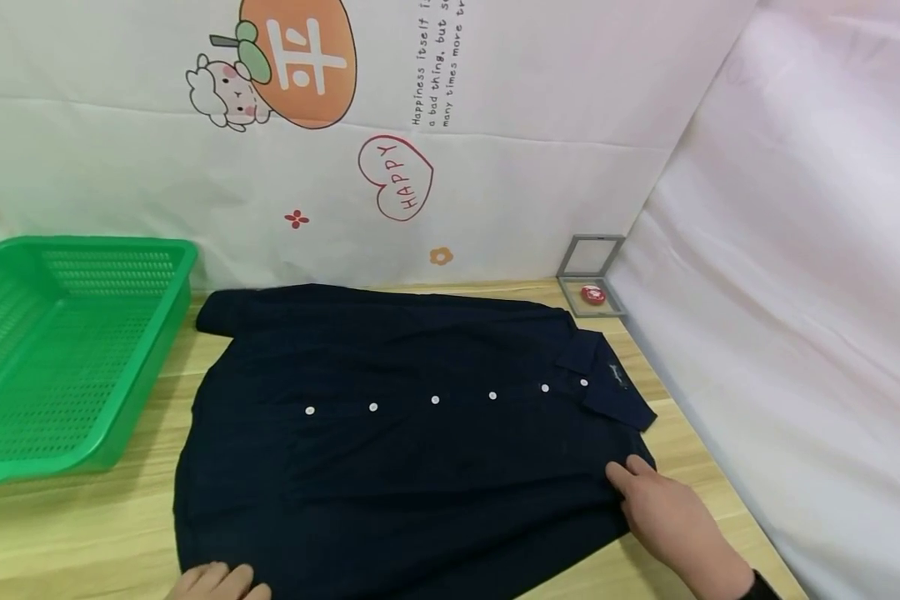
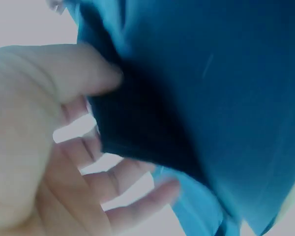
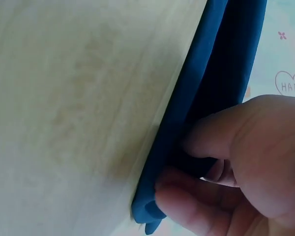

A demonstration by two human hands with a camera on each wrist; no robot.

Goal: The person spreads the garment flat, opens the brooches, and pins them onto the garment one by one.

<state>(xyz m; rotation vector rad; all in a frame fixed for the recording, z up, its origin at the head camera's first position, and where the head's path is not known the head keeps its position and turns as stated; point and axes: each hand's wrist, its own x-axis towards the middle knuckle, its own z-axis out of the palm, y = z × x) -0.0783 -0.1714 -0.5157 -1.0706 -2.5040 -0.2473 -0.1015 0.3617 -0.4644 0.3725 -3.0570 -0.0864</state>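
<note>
A dark navy button-up shirt (image 1: 420,450) lies face up on the table, its collar (image 1: 615,379) to the right and a row of white buttons running across it. At the near left edge, cut off by the frame, my left hand (image 1: 217,582) holds the hem; in the left wrist view its thumb lies over the cloth (image 2: 152,123), with the fingers behind. My right hand (image 1: 667,517) pinches the near shoulder edge below the collar. Between thumb and fingers, the right wrist view has a fold of the shirt (image 3: 179,113). Part of the near side falls outside the head view.
A green plastic basket (image 1: 142,350) stands at the left on the wood-grain table (image 1: 45,533). In the far right corner sits an open clear-lidded case (image 1: 573,310) with a small red item (image 1: 592,293). Printed white cloth (image 1: 532,192) hangs behind; more white cloth (image 1: 817,275) borders the right.
</note>
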